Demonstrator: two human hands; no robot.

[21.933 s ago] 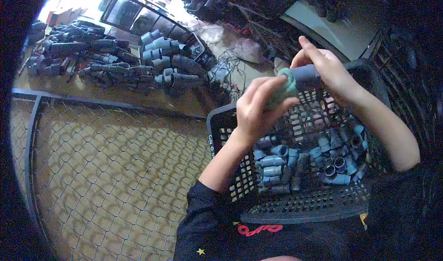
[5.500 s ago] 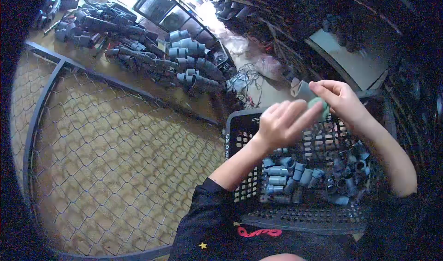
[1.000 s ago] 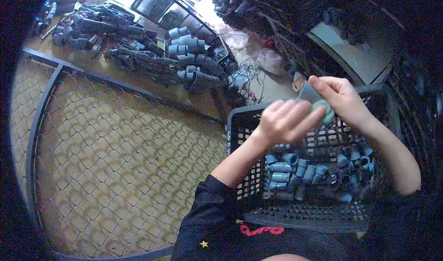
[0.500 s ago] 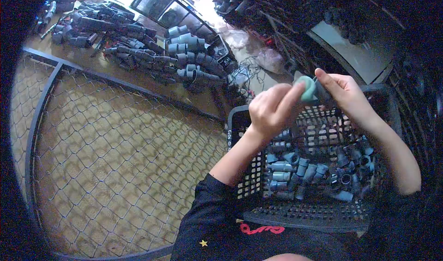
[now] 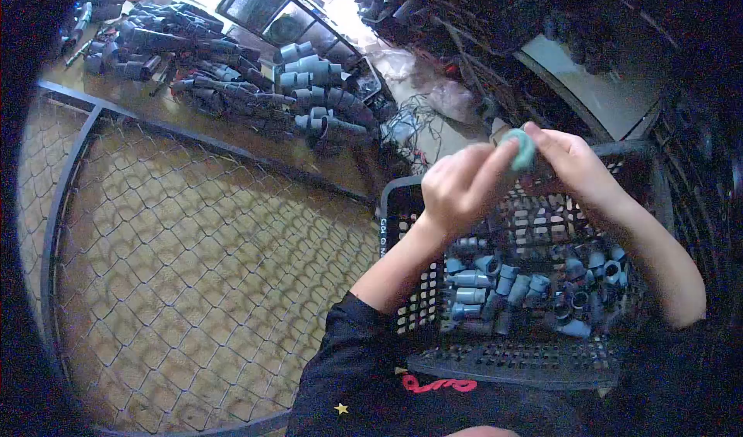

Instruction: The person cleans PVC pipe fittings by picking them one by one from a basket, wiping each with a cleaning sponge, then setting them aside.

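Note:
High over the far side of a black plastic basket (image 5: 402, 183), my two hands meet at a small, round, pale green roll (image 5: 523, 149), blurred by motion. My left hand (image 5: 457, 186) is closed on the roll, its forefinger stretched along the near side. Against the roll's right edge lies the thumb of my right hand (image 5: 576, 162); its other fingers are curled, and what they pinch is hidden. Several grey-blue pipe fittings (image 5: 470, 296) lie in the basket below my hands, some in a row at the left, others loose at the right.
A metal frame with wire mesh (image 5: 201, 282) fills the left side. Beyond it, piles of grey pipe fittings (image 5: 309, 73) lie on the floor. Clear plastic bags (image 5: 449, 100) and tangled dark strands lie behind the basket. Dark stacked material lines the right edge.
My right hand has come closer to the green roll, closing the gap between its thumb and the roll. My left hand has shifted slightly right. The fittings in the basket look much the same.

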